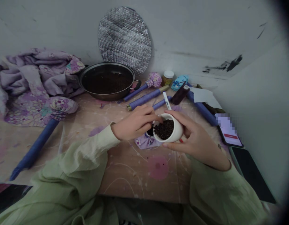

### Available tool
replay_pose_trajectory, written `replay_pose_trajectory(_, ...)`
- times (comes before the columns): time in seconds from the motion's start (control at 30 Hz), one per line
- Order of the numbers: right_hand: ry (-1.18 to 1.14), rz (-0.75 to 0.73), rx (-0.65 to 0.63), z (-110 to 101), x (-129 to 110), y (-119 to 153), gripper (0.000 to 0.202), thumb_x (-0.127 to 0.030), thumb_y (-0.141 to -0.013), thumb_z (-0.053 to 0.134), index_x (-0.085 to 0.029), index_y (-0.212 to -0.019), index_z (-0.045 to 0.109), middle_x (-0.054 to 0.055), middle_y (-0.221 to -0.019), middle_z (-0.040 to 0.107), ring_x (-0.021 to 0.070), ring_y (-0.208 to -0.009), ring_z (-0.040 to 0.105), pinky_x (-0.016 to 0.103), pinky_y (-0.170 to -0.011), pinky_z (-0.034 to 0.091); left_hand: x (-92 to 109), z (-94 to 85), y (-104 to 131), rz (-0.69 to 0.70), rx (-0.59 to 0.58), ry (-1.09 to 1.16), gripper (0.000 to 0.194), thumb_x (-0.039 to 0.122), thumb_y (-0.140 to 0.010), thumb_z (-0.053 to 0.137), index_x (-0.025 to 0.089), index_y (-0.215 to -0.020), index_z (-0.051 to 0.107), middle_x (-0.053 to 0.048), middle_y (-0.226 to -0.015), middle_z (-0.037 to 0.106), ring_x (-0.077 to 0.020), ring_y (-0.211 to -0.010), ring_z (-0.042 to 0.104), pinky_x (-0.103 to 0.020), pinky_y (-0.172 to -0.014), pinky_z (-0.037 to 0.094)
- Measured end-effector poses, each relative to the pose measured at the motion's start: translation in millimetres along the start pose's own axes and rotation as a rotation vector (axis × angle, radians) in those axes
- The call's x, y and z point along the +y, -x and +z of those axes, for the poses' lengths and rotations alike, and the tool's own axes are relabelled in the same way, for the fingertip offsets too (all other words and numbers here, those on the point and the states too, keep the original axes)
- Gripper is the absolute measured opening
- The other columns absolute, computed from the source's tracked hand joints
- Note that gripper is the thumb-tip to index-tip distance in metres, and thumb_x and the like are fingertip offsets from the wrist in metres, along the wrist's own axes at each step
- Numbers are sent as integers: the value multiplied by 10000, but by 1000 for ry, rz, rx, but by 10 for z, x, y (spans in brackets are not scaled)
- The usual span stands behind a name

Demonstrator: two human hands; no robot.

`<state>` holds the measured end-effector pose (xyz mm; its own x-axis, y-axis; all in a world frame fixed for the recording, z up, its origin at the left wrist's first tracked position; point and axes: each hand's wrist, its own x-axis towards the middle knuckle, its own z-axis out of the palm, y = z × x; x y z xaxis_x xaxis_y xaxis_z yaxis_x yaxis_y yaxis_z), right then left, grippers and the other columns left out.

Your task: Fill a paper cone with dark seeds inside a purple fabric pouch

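Observation:
My right hand [191, 132] is wrapped round a white cup [178, 128], which is tilted to the left. Inside the cup are dark, dried-looking bits [164, 129]. My left hand [137, 123] is at the cup's left rim, its index finger stretched into the mouth and touching the dark bits; the other fingers are bent and the thumb is hidden. Under the cup's left edge sits a purple floral cloth piece [145, 143] with a dark opening; the cup and left hand cover part of it.
Behind are a black pan [107, 95] with dark contents, a silver round mat [124, 37] against the wall, purple wrapped sticks [144, 99], a marker [166, 100], and a white-lidded jar [168, 75]. Purple floral cloth [32, 78] lies left, two phones [252, 172] right.

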<state>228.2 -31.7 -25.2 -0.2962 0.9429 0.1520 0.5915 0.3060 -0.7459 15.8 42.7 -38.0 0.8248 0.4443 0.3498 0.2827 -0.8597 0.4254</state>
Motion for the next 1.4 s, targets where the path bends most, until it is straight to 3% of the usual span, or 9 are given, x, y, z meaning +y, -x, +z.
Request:
replay_pose_trajectory(0.13,-10,6,-4,1,-9,-11,773,-374,-644,785,-269,-1329,443,82,-1359,504,300,-1221,519,481,-1038,417,-10,27,-1,30,-7,-22,369,173,-904,334,170,-1191,566,-87,-940,569,-196,-852,467,-350,-801,379)
replay_pose_trajectory(0.43,-11,7,-2,4,-1,-6,788,-377,-633,792,-286,-1333,441,80,-1359,502,305,-1216,519,486,-1033,419,-19,-4,15,23,-14,11,321,142,-882,343,187,-993,641,-75,-925,558,-192,-857,475,-340,-793,374)
replay_pose_trajectory(0.6,-1,-6,-6,0,0,-11,782,-366,-637,789,-284,-1331,439,74,-1362,500,299,-1235,504,482,-1056,396,-7,-31,17,24,20,28,302,149,-894,341,187,-980,628,-67,-915,568,-183,-850,484,-331,-798,375)
replay_pose_trajectory(0.73,-1,-4,0,-1,-19,-12,769,-360,-645,784,-282,-1330,443,77,-1367,493,299,-1237,503,485,-1047,406,21,19,2,39,44,39,222,306,-906,462,166,-1019,593,-70,-924,585,-190,-863,493,-328,-803,379)
replay_pose_trajectory(0.9,-12,9,2,2,-28,-12,776,-373,-638,787,-289,-1331,448,84,-1372,488,312,-1242,499,492,-1031,425,37,107,-20,36,128,73,337,448,-835,594,167,-1016,553,-40,-869,611,-179,-826,521,-322,-803,382)
replay_pose_trajectory(1.07,-10,-8,6,9,-1,-14,770,-379,-648,780,-288,-1335,445,83,-1371,493,311,-1234,507,500,-1041,416,25,73,-16,38,168,55,257,375,-821,628,174,-967,563,-31,-832,596,-171,-816,520,-311,-792,394)
replay_pose_trajectory(1.2,1,-7,9,6,-1,-13,765,-373,-649,779,-299,-1335,447,75,-1358,507,311,-1210,528,500,-1026,432,16,26,-5,35,138,47,157,262,-861,517,179,-977,583,-50,-857,590,-179,-832,508,-325,-790,402)
replay_pose_trajectory(1.4,-14,-9,-2,1,-18,-19,779,-374,-628,796,-299,-1323,452,73,-1364,507,313,-1220,520,498,-1030,429,-4,18,7,87,56,1,284,173,-876,403,191,-1030,642,-65,-881,570,-181,-817,475,-341,-789,389)
